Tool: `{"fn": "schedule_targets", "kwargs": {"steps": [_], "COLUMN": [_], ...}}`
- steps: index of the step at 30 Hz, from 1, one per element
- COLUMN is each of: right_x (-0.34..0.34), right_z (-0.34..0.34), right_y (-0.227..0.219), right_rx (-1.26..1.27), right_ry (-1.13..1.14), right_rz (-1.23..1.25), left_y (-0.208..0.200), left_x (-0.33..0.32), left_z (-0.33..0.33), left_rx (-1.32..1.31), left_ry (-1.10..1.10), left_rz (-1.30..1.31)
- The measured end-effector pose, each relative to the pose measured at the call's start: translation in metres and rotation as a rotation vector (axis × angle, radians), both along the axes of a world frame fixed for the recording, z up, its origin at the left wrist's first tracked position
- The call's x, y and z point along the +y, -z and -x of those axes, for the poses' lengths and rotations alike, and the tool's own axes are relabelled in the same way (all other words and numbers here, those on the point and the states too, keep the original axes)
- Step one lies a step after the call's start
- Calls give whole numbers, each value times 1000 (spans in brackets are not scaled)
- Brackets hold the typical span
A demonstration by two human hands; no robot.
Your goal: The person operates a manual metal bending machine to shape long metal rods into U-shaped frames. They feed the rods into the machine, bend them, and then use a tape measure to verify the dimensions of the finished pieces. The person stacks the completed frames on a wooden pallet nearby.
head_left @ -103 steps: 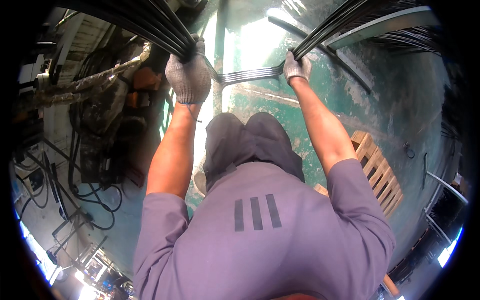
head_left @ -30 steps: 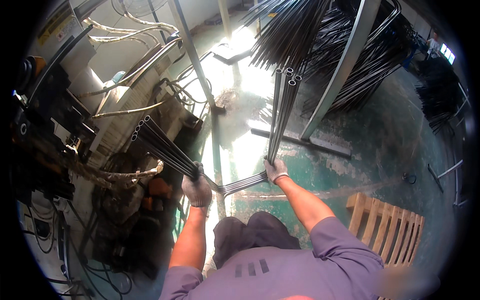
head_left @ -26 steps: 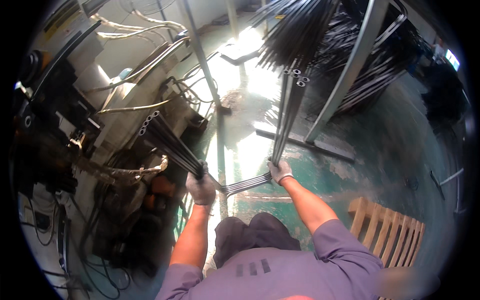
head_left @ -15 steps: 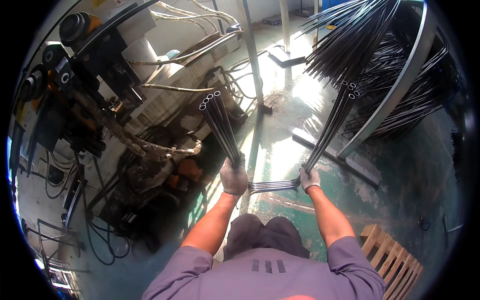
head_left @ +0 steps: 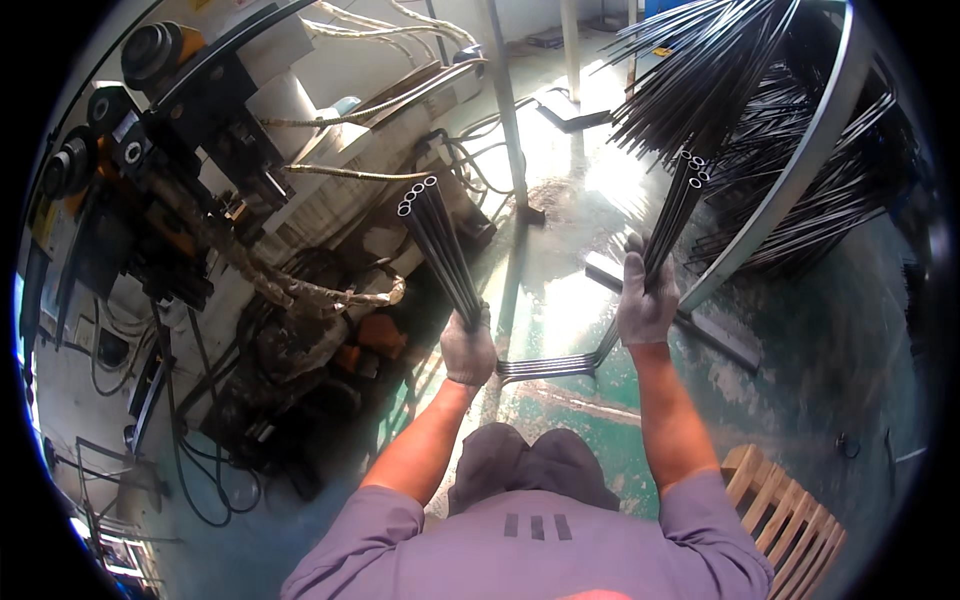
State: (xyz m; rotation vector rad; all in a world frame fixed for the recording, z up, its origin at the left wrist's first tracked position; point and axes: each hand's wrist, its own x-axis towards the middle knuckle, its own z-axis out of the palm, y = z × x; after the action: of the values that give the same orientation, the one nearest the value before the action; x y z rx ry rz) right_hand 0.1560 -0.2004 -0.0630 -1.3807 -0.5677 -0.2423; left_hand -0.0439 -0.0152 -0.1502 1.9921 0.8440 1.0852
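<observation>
Between my hands hangs a bundle of several dark metal tubes (head_left: 548, 368), bent into a U shape with open round ends pointing away from me. My left hand (head_left: 468, 347), in a light knitted glove, is closed around the left leg just above the bend. Partway up the right leg, my gloved right hand (head_left: 647, 305) wraps the tubes with its thumb on the left side. Its other fingers are partly hidden by the tubes and the glove.
A machine (head_left: 225, 140) with hoses and cables takes up the left side. At the far right, a large stack of thin dark rods (head_left: 700, 75) lies by a curved-looking metal frame (head_left: 800, 190). A wooden pallet (head_left: 785, 520) rests at the lower right. Metal posts (head_left: 508, 110) stand ahead.
My right hand has slid from near the right bend up along the right leg of the tubes. My left hand stays in place, and the bundle has shifted only slightly.
</observation>
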Motion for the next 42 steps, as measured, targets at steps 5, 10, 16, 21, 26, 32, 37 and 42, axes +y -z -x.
{"fn": "schedule_targets", "kwargs": {"steps": [5, 10, 16, 21, 26, 32, 37, 42], "right_x": [5, -2, -8, -8, -3, -16, -25, -36], "right_z": [-10, -18, -9, -24, -19, 2, -10, 24], "right_y": [9, 5, -63, -48, -42, -38, -18, -32], "right_rx": [-28, -69, -50, 60, -61, 40, 31, -159], "right_ry": [-11, 28, -54, -91, -4, -142, -201, -48], "right_rz": [-71, -7, 79, 93, 122, -214, -307, -88], "left_y": [-11, -93, -162, -152, -146, -142, -138, -123], "left_x": [11, 5, 14, 3, -3, -26, -28, -44], "left_z": [-3, -24, -33, -44, -34, -18, 1, 11], "left_rx": [-154, -343, -488, -516, -483, -575, -381, -586], "left_ry": [144, 208, 296, 247, 117, 139, 113, 186], "left_rz": [192, 174, 154, 118, 102, 121, -115, 64]}}
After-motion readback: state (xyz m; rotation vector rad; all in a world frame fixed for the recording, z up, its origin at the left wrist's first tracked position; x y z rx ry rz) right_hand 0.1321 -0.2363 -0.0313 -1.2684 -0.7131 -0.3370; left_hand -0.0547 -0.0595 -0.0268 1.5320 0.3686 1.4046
